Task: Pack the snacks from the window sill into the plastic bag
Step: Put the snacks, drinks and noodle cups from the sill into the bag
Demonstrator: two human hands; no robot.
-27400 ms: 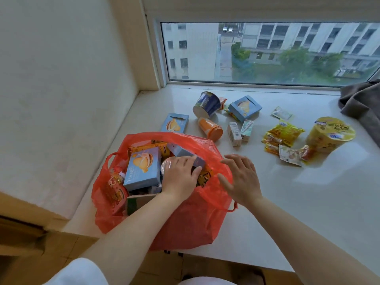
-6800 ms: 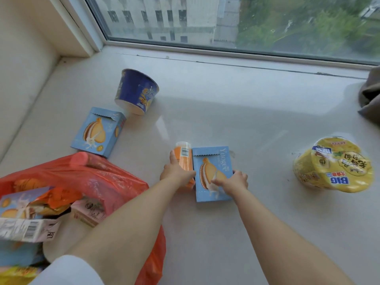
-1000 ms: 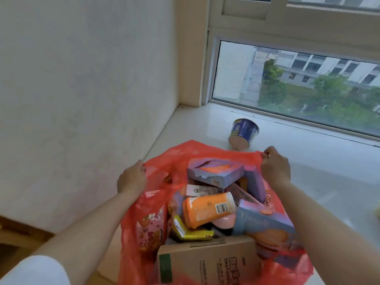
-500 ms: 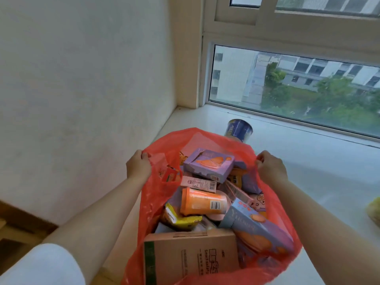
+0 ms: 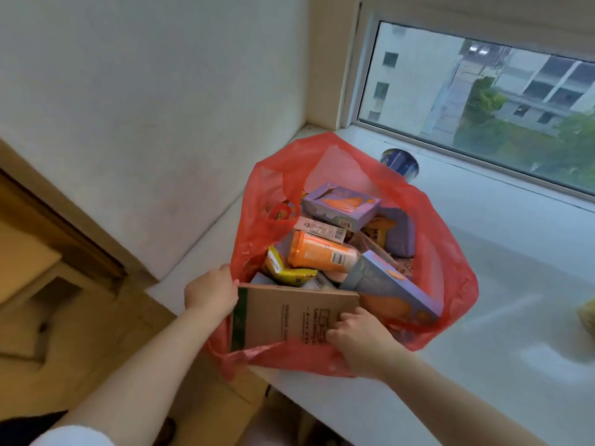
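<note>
We see a thin, translucent red plastic bag (image 5: 444,252), faintly glossy and crinkled. A matt brown cardboard box (image 5: 289,317) stands inside it beside a smooth orange plastic bottle (image 5: 318,252). The white window sill (image 5: 502,284) looks polished and reflective; the wall (image 5: 145,107) is matt.

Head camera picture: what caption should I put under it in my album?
Two hands, left and right, hold a red bag stuffed with snacks.

A single head-worn view looks steeply down and forward from close above both hands. The fingers (image 5: 349,318) sit low in the centre; the red plastic bag (image 5: 450,262) opens just beyond them. The window (image 5: 483,91) lies farther beyond, to the upper right, and the wall (image 5: 145,91) to their left.
</note>
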